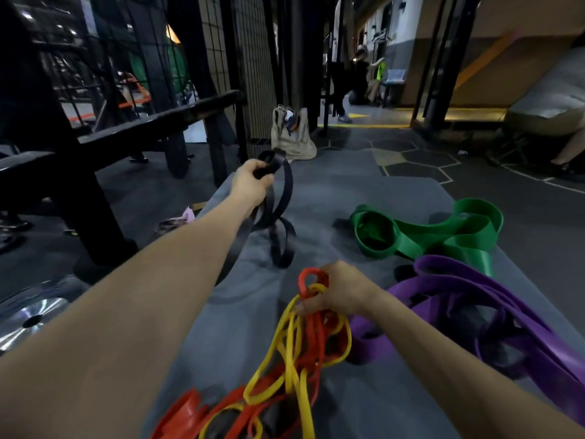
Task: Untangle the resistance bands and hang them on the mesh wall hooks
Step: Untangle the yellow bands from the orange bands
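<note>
Left hand [250, 182] grips my black band [278, 198] aloft; right hand [335, 291] clutches red band [308, 282] and yellow band [286, 353]. Beige bag [292, 137] holds dark items by the mesh wall [253, 74].

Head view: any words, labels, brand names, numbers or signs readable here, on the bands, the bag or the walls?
None can be read.
Black band, red and yellow bands, green band, purple band: no print visible.
Beige bag: no legible text.
Background walls: too blurred to tell.
</note>
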{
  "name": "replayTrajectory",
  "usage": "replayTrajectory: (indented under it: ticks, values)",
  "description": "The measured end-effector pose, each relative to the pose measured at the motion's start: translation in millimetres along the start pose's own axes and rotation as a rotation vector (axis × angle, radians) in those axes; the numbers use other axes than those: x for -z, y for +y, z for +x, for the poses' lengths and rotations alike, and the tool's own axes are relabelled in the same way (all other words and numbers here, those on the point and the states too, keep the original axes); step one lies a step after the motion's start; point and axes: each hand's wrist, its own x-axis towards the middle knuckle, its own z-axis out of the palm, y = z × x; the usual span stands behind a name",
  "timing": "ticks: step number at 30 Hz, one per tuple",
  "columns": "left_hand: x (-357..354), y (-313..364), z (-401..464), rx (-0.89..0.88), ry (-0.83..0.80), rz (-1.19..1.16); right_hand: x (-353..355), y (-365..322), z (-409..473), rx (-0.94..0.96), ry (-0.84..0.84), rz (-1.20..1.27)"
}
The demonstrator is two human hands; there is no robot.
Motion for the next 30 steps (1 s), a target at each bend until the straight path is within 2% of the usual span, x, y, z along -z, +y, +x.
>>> replayTrajectory:
  ticks: [3, 5, 6, 7, 8, 10, 11, 14, 15, 17, 19, 22, 25, 27, 30]
  values:
    - [-1, -30, -7, 0.176, -0.378, 0.122, -9, 2, 4, 0.009, -0.004, 0.080]
    - [4, -44, -21, 0.133, -0.580, 0.544, -16, 6, 8, -0.022, -0.003, 0.162]
    - [6, -47, -25, 0.078, -0.579, 0.730, -18, 7, 9, -0.045, -0.001, 0.207]
    - [8, -47, -32, 0.031, -0.519, 0.808, -19, 7, 9, -0.064, 0.013, 0.234]
    - [11, -44, -39, 0.023, -0.446, 0.763, -21, 7, 8, -0.073, 0.032, 0.253]
    - [16, -32, -67, 0.029, -0.301, 0.457, -24, 6, 2, -0.077, 0.081, 0.292]
    - [19, -27, -85, 0.020, -0.288, 0.287, -25, 4, -2, -0.082, 0.107, 0.335]
    - [29, -18, -156, 0.175, -0.489, -0.140, -25, -6, -23, -0.063, 0.175, 0.497]
    - [35, -19, -177, 0.235, -0.570, -0.164, -24, -11, -31, -0.048, 0.206, 0.540]
    - [41, -30, -207, 0.261, -0.677, -0.064, -23, -24, -49, -0.020, 0.251, 0.644]
    - [47, -37, -223, 0.198, -0.626, 0.059, -24, -34, -62, 0.010, 0.285, 0.730]
    - [63, -36, -236, 0.108, -0.387, 0.135, -27, -39, -76, -0.010, 0.369, 0.790]
    - [89, -36, -244, 0.234, -0.230, -0.084, -33, -26, -81, -0.108, 0.463, 0.765]
    - [104, -37, -252, 0.360, -0.147, -0.209, -39, -15, -87, -0.191, 0.511, 0.637]
    - [117, -41, -266, 0.364, -0.095, -0.119, -48, -4, -96, -0.267, 0.515, 0.559]
